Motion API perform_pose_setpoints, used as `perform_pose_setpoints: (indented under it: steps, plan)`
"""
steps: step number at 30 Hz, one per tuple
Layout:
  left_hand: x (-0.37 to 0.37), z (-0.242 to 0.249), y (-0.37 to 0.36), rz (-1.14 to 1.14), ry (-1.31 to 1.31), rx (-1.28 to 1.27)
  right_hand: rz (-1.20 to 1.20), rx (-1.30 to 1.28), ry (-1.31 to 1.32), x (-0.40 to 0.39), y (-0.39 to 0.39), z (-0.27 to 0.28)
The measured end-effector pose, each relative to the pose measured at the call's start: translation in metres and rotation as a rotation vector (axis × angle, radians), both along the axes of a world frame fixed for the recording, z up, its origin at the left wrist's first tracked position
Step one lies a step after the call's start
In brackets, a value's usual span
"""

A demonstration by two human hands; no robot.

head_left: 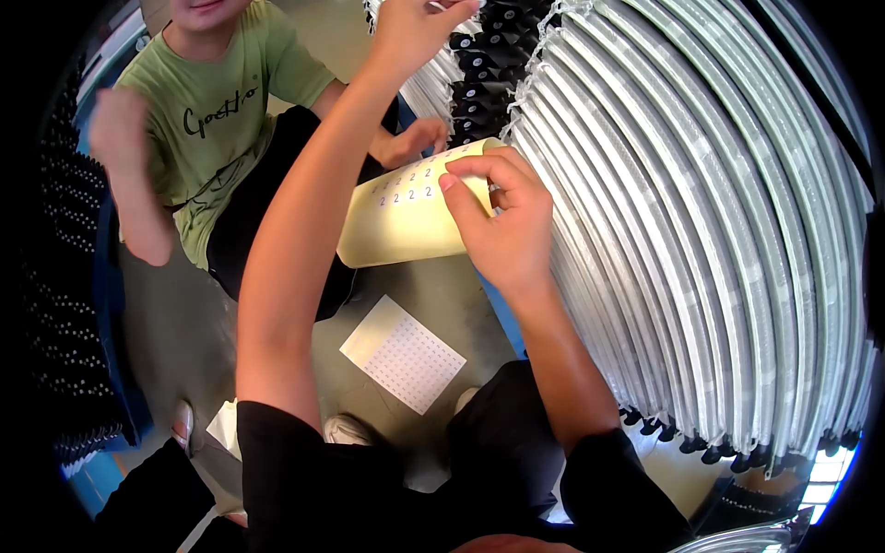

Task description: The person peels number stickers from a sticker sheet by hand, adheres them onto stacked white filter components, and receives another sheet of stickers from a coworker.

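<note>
On R side, big bank of long, curved rods [664,230], silvery, in glossy clear plastic wrap, packed side by side; black tips at lower ends. Far L: dark stack [69,267] w/ rows of pale dots. Upper L: co-worker in green cotton-look tee [207,111], one hand [415,143] by top edge of yellow sheet [406,230]. Sheet = thin, smooth, flexible, bowed, held above floor betw. wearer's arms; rows of small printed 2s. R hand [509,217]: fingers curled, thumb on face, pinching sheet's R edge. L hand [415,37]: raised at top of frame nr black pieces [479,83], fingers part bent; fingertips partly cut off, can't tell if gripping. Surface: flat grey floor [175,323], w/ white printed paper [406,359] lying nr wearer's shoe [348,429].
</note>
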State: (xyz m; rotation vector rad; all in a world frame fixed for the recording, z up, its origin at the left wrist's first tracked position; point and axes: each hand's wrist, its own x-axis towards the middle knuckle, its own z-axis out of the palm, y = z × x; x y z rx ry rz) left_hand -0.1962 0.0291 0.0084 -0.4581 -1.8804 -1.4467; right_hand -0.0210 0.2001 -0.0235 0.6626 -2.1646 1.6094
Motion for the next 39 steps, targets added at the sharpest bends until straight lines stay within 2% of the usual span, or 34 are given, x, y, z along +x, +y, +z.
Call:
perform_pose_setpoints:
  steps: [2, 5, 11, 16, 23, 27, 39]
  plan:
    - [-0.017, 0.008, 0.014, -0.005, 0.021, 0.074, -0.010, 0.028, -0.050, 0.000, 0.003, 0.002]
    - [-0.029, 0.015, 0.032, 0.119, 0.110, -0.014, -0.003, -0.035, -0.016, -0.005, 0.006, -0.001]
    - [-0.030, 0.023, 0.048, 0.148, -0.155, 0.133, -0.034, 0.023, -0.002, -0.006, 0.012, 0.003]
    - [-0.045, 0.019, 0.058, 0.456, 0.038, -0.001, -0.019, 0.017, 0.036, -0.008, 0.011, 0.001]
    - [-0.039, 0.025, 0.076, 0.636, -0.082, -0.098, 0.009, 0.005, 0.031, -0.007, 0.007, 0.002]
    - [-0.038, 0.027, 0.074, 0.661, -0.090, -0.210, 0.017, -0.005, 0.034, -0.009, 0.008, -0.001]
    - [-0.027, 0.039, 0.062, 0.665, -0.091, -0.304, 0.038, 0.029, 0.072, -0.008, 0.007, -0.002]
